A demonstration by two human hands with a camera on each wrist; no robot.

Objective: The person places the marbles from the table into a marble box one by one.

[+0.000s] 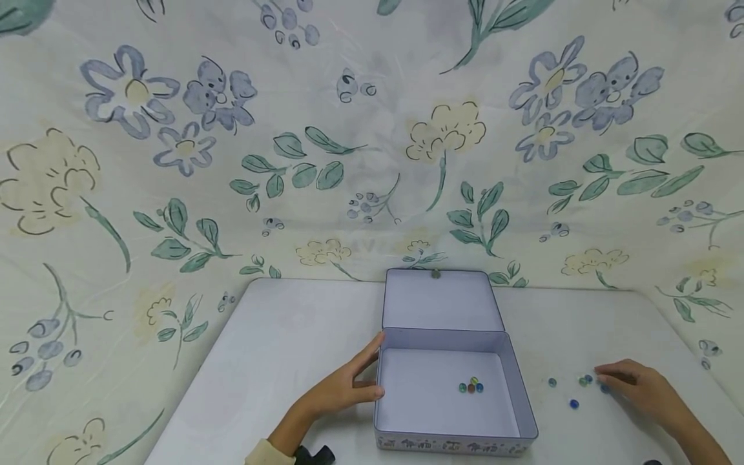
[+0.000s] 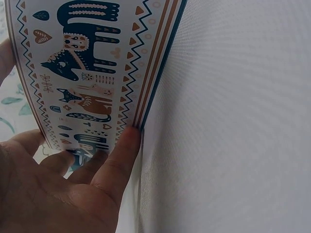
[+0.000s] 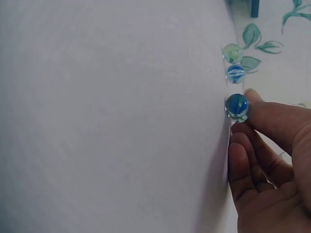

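My left hand (image 1: 334,391) touches the left side of an open tin box (image 1: 456,445), its fingers extended along the wall. In the left wrist view those fingers (image 2: 114,170) meet the side printed with animals. Several glass marbles (image 1: 471,388) lie together inside the box. On the table to the right, my right hand (image 1: 645,387) is lowered beside loose marbles, thumb and fingers bent. A blue marble (image 3: 237,104) sits by the thumb in the right wrist view, a greenish one partly hidden behind it. Farther along are a green marble (image 3: 232,52) and a blue-and-white marble (image 3: 236,74).
The box lid (image 1: 442,300) stands tipped back at the far side. A separate marble (image 1: 552,382) and a dark blue marble (image 1: 574,404) lie between the box and my right hand. Floral cloth (image 1: 372,161) hangs behind the white table (image 1: 261,361).
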